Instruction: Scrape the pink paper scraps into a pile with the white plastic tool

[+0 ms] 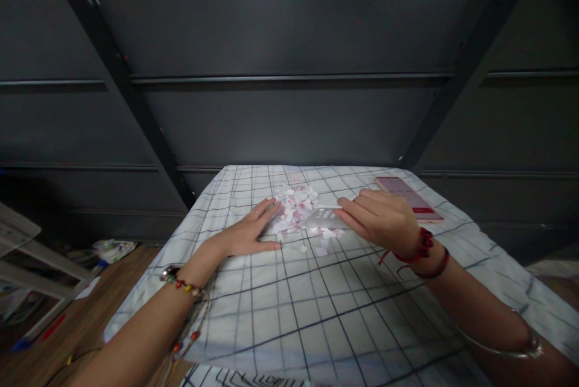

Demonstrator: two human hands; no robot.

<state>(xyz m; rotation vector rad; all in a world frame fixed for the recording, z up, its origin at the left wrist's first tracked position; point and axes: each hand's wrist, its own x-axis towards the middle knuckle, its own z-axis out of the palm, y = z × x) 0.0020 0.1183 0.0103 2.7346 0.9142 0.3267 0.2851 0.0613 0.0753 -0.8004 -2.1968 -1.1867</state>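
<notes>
A pile of small torn paper scraps point(294, 201), white and pinkish, lies on the checked cloth point(312, 314). My left hand point(248, 230) rests flat at the left edge of the pile, fingers stretched out and fingertips touching the scraps. From the right, my right hand point(382, 218) grips a flat pale grey scraper-like plate point(322, 218) with slots in it. The plate tilts low over the near right side of the pile, partly covering it. A few loose scraps point(322, 251) lie in front of the plate.
A pink-framed phone point(407, 197) lies behind my right hand, its screen lit. A dark panelled wall point(289, 122) stands right behind the table. To the left are a white metal frame point(45, 272) and a wooden floor point(122, 278) with a crumpled bag point(114, 250).
</notes>
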